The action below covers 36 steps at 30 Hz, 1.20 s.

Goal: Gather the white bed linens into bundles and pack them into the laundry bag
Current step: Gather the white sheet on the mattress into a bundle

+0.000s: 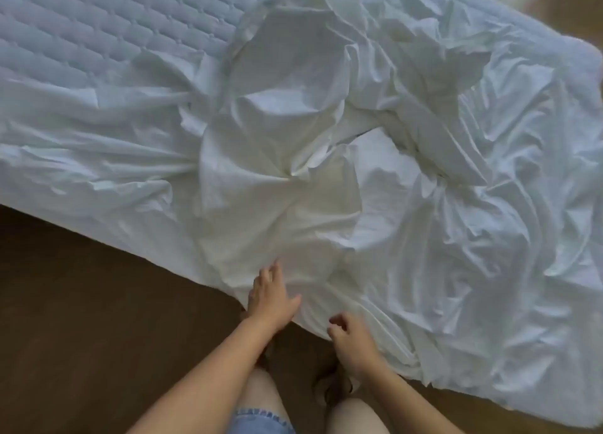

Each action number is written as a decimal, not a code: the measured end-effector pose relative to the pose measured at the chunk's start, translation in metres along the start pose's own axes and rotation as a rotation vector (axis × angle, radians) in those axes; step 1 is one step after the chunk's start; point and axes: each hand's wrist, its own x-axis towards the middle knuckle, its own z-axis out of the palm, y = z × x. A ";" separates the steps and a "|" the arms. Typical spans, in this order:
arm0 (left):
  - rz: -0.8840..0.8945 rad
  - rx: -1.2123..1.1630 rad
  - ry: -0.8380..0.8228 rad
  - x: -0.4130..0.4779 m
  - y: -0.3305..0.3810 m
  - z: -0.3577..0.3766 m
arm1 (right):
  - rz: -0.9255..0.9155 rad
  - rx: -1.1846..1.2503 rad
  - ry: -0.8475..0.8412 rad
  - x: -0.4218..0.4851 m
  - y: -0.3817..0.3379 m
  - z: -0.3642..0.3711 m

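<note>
Well, from my remote seat I see the sheets lying loose and crumpled on the bed. They cover the near and right parts of it and are heaped into a rumpled mound near the middle. The quilted top of the bed shows bare at the far left. Along the near side the cloth spills over the bed's edge, right in front of me.

My left hand lies flat on the sheets at that near edge. Its fingers are straight and a little apart, pointing away from me, and the thumb is spread out to the right. It presses on the cloth and does not grip it.

My right hand is just beside it, a little nearer to me, at the hanging edge of the sheets. Its fingers are curled inward toward the thumb, with the tips at the cloth. I cannot tell whether they have any fabric pinched between them; the picture is too soft there.

Both forearms are bare and reach forward from the bottom of the view. Below them I see two bare knees and the frayed hem of denim shorts. Brown floor fills the lower left, next to the bed's slanting near side.
</note>
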 end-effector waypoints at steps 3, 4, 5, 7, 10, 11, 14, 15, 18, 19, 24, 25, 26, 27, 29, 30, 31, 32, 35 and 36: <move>0.125 0.061 0.026 0.036 0.009 -0.020 | -0.023 0.052 0.162 0.025 -0.030 0.009; 0.150 0.074 0.029 0.046 0.014 -0.029 | -0.024 0.096 0.217 0.031 -0.045 0.005; 0.164 0.094 0.028 0.054 0.018 -0.034 | -0.030 0.138 0.282 0.039 -0.057 0.002; 0.170 0.133 0.026 0.064 0.024 -0.044 | -0.016 0.273 0.415 0.057 -0.076 -0.009; 0.209 0.153 0.044 0.077 0.028 -0.057 | 0.058 0.428 0.433 0.091 -0.101 -0.024; 0.219 0.157 0.036 0.079 0.029 -0.060 | 0.089 0.427 0.392 0.100 -0.108 -0.026; 0.232 0.173 0.045 0.079 0.028 -0.066 | 0.131 0.473 0.309 0.119 -0.124 -0.028; 0.238 0.179 0.056 0.080 0.028 -0.069 | 0.107 0.517 0.307 0.121 -0.131 -0.028; 0.288 0.172 0.038 0.081 0.030 -0.077 | 0.031 0.472 0.241 0.111 -0.152 -0.031; 0.325 0.176 0.011 0.081 0.031 -0.080 | 0.008 0.484 0.180 0.104 -0.158 -0.032; 0.483 0.202 0.096 0.073 0.034 -0.098 | -0.035 0.630 -0.078 0.059 -0.162 -0.059; 0.497 0.199 0.135 0.072 0.033 -0.101 | -0.070 0.620 -0.122 0.049 -0.159 -0.067; 0.529 0.203 0.171 0.071 0.032 -0.104 | -0.107 0.592 -0.145 0.040 -0.154 -0.073; 0.570 0.199 0.189 0.069 0.033 -0.106 | -0.145 0.559 -0.140 0.031 -0.151 -0.077; 0.583 0.087 0.197 0.055 0.042 -0.110 | -0.198 0.511 0.019 0.019 -0.147 -0.083; 0.534 -0.037 0.189 0.047 0.047 -0.112 | -0.243 0.500 0.145 0.015 -0.146 -0.084; 0.462 -0.201 0.180 0.039 0.052 -0.116 | -0.296 0.480 0.268 0.010 -0.145 -0.085; 0.396 -0.362 0.175 0.032 0.057 -0.122 | -0.349 0.424 0.358 0.006 -0.144 -0.088; 0.290 -0.698 -0.007 0.006 0.076 -0.147 | -0.619 0.175 0.278 -0.011 -0.150 -0.090; 0.282 -0.719 -0.093 -0.002 0.081 -0.154 | -0.673 0.102 0.223 -0.014 -0.155 -0.087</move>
